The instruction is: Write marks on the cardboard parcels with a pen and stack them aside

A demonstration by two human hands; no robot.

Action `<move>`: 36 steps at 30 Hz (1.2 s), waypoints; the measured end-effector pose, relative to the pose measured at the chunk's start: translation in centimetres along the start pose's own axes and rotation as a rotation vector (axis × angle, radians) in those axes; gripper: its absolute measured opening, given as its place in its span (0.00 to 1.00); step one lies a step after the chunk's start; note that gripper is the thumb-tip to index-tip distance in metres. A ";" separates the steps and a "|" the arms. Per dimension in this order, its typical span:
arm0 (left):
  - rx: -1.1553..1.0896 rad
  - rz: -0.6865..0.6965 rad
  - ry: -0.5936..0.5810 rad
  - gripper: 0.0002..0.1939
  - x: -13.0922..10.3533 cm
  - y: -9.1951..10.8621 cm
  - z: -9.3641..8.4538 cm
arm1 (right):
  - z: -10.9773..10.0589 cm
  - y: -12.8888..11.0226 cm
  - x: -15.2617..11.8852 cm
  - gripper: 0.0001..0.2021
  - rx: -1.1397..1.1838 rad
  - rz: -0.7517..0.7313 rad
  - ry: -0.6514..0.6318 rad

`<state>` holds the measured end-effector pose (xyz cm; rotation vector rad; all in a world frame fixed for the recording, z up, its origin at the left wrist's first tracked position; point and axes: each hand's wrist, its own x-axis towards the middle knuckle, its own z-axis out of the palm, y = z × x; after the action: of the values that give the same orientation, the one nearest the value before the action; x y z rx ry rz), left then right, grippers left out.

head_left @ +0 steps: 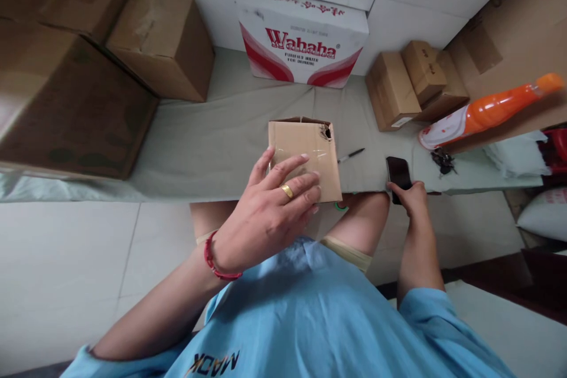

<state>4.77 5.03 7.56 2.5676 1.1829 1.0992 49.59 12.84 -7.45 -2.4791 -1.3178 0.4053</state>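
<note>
A small cardboard box (305,142) stands at the table's front edge, with a torn, dark-edged hole in its far right corner. My left hand (279,204) lies over its near left part, fingers apart and touching the cardboard. That hand wears a gold ring and a red bracelet at the wrist. Off to the right, my right hand (410,196) grips the lower end of a black smartphone (398,170), thumb along its side. A dark pen (351,155) lies on the cloth between the box and the phone.
A white and red Wahaba carton (305,41) stands against the wall. Large brown cartons (75,106) fill the left side. Small brown boxes (392,91), an orange bottle (491,111), keys (442,160) and a white plastic bag (516,156) are at the right.
</note>
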 end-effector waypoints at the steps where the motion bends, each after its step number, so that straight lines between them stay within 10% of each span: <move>1: -0.017 -0.005 -0.011 0.12 -0.2 -0.2 0.0 | -0.2 -0.1 -0.4 0.43 0.040 0.008 -0.025; 9: -0.137 -0.067 0.082 0.16 -1.1 0.5 1.9 | -3.1 -7.8 -7.0 0.39 0.639 -0.268 -0.134; 18: -0.117 -0.133 0.178 0.17 -0.5 2.4 3.4 | -7.4 -18.1 -18.3 0.35 0.526 -0.629 0.007; 36: -0.098 -0.211 0.298 0.37 -1.0 2.7 3.7 | -6.9 -20.2 -21.5 0.35 0.437 -0.778 0.123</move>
<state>8.45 3.12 5.24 2.2002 1.3844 1.4825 25.49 4.73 8.99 -1.4708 -1.7691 0.2931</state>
